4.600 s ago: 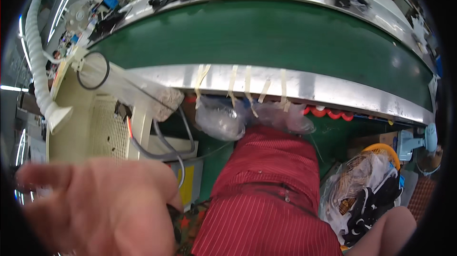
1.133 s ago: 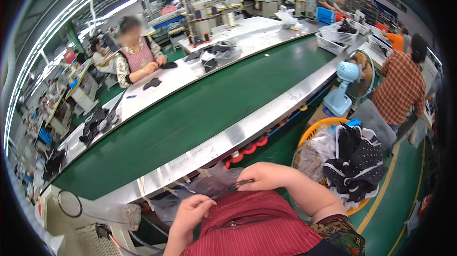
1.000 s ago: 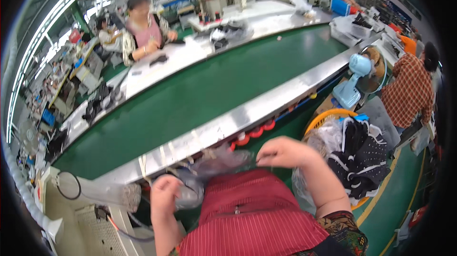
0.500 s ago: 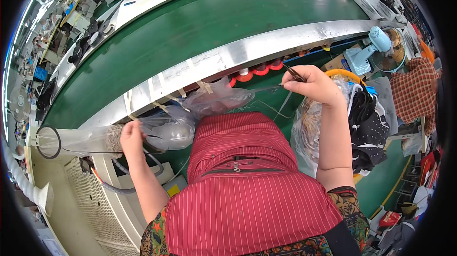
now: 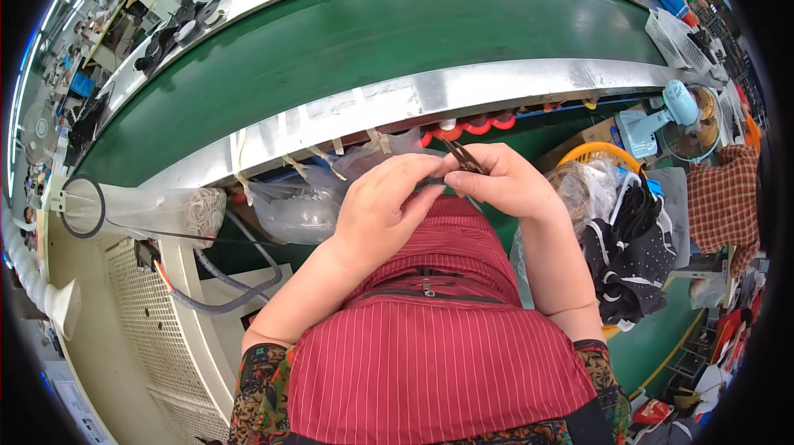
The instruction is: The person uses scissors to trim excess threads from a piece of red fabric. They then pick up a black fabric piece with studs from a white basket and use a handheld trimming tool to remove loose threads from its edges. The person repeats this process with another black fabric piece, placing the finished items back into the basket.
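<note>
- Green belt [image 5: 397,35]: broad, beyond your fingertips; metal rail [image 5: 397,99] along its near edge, between belt and fingers.
- Red striped apron [image 5: 430,362]: below your fingers, toward your body.
- Orange basket [image 5: 602,150]: right of your fingers, well apart; dark dotted fabric [image 5: 633,259] and clear plastic heaped in it.
- Pale blue fan [image 5: 680,103]: farther right, past the basket.
- Clear plastic bags [image 5: 302,212]: left of your fingers, hanging by tape under the rail.
- Left hand [image 5: 382,207]: fingers bent, thumb a little apart, tips close to your right fingertips; cannot tell what, if anything, they pinch.
- Right hand [image 5: 504,183]: fingers closed around dark snips [image 5: 465,157], points jutting up-left past the fingertips.
</note>
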Motion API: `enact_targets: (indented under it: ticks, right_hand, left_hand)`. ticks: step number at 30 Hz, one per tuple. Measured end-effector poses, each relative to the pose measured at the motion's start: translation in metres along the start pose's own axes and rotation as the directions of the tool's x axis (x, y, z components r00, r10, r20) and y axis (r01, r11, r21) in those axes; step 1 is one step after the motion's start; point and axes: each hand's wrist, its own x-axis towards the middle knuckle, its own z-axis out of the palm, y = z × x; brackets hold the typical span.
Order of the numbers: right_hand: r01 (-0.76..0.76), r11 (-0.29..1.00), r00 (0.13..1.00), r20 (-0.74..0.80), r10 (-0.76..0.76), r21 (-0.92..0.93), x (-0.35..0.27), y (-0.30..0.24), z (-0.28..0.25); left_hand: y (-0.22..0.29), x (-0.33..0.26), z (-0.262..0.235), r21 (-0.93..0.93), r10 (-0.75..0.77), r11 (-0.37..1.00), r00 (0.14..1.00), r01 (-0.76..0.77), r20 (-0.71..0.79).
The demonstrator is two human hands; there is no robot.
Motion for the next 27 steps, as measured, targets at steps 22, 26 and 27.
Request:
enact_targets:
  ticks: [22, 26, 27]
  right_hand:
    - [-0.628, 0.285, 0.723, -0.678, -0.13, -0.724, -0.018, 0.188, -0.13]
    - [-0.79, 0.285, 0.513, -0.84, -0.178, -0.543, -0.035, 0.197, -0.16]
    - [-0.799, 0.289, 0.488, -0.85, -0.2, -0.527, -0.037, 0.196, -0.164]
  left_hand:
    - [0.021, -0.106, -0.393, -0.516, -0.361, 0.713, 0.382, -0.474, -0.851]
    - [0.067, -0.182, -0.518, -0.497, -0.295, 0.74, 0.445, -0.453, -0.845]
    - [0.072, -0.185, -0.519, -0.491, -0.287, 0.741, 0.445, -0.458, -0.848]
